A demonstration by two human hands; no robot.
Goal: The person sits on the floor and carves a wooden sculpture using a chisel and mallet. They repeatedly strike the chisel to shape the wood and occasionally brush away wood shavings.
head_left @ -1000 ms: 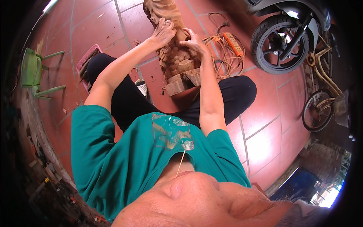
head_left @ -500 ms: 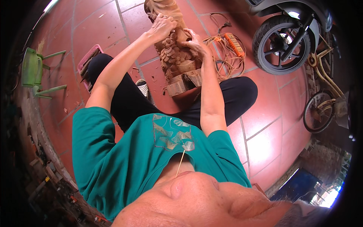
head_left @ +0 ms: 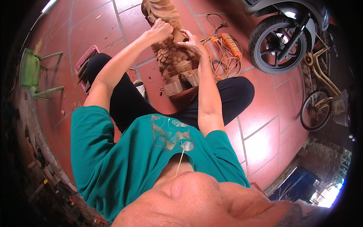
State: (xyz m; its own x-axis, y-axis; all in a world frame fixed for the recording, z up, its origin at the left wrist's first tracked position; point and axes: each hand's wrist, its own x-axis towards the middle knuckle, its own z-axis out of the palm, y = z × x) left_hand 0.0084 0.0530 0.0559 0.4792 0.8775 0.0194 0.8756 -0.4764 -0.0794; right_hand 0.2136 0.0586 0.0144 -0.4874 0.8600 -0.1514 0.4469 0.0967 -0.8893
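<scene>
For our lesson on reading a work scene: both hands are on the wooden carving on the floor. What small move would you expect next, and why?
Probably a short rubbing stroke of the left hand down the wooden carving. That hand is closed against the upper scaled surface, while the right hand lies on the side, seemingly steadying it. Whether the left hand holds anything cannot be told.

Scaly wooden carving [head_left: 172, 56] (upright, floor)

head cam: on my head | faces steeply down over my chest | close to my arms | fisheye, floor [head_left: 264, 125] bends at rim
</scene>
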